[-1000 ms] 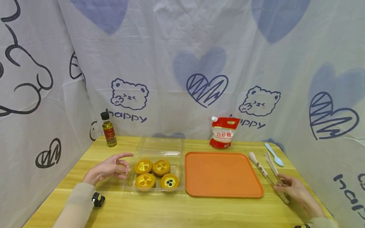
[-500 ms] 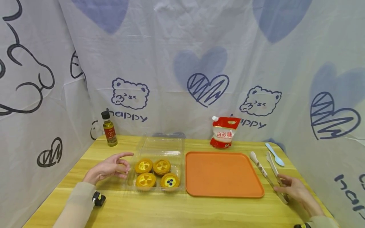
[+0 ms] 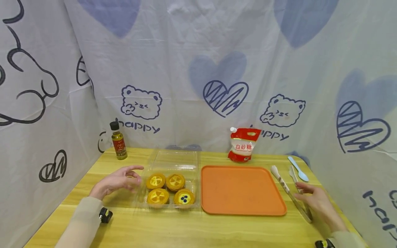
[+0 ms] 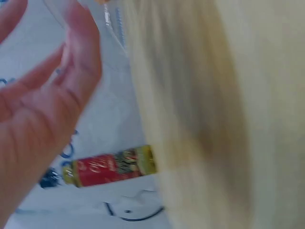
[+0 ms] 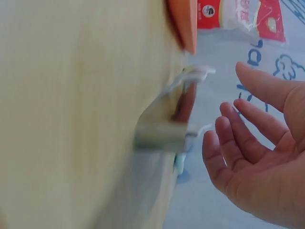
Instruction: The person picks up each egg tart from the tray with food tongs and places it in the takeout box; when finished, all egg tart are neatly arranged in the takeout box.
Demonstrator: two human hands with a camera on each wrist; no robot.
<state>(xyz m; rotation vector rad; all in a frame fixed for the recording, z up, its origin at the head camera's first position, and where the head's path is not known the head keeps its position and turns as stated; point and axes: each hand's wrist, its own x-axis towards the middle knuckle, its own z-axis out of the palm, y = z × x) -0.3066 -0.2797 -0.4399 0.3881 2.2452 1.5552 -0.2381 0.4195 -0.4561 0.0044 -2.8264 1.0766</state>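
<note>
My left hand (image 3: 116, 181) hovers at the left side of a clear plastic container (image 3: 198, 179), fingers apart and loosely bent. Inside the container sit several egg tarts (image 3: 158, 197), one topped with blue dots like berries; its lid (image 3: 176, 159) stands raised behind. On the right, my right hand (image 3: 317, 203) is over the handle end of a pair of tongs (image 3: 286, 187) lying on the table. In the right wrist view, that hand's fingers (image 5: 228, 138) are spread and hold nothing, with the tongs (image 5: 162, 136) apart from them.
An orange tray (image 3: 243, 189) lies between the container and the tongs. Behind it stands a red and white sugar pouch (image 3: 243, 144). An oil bottle (image 3: 119, 142) is at the back left, a light blue spoon (image 3: 299, 168) at the back right. Printed cloth (image 3: 173, 69) walls the table.
My right hand has lifted slightly and shifted a little left over the tongs. My left hand has moved slightly left. The tarts, tray and tongs stay where they were.
</note>
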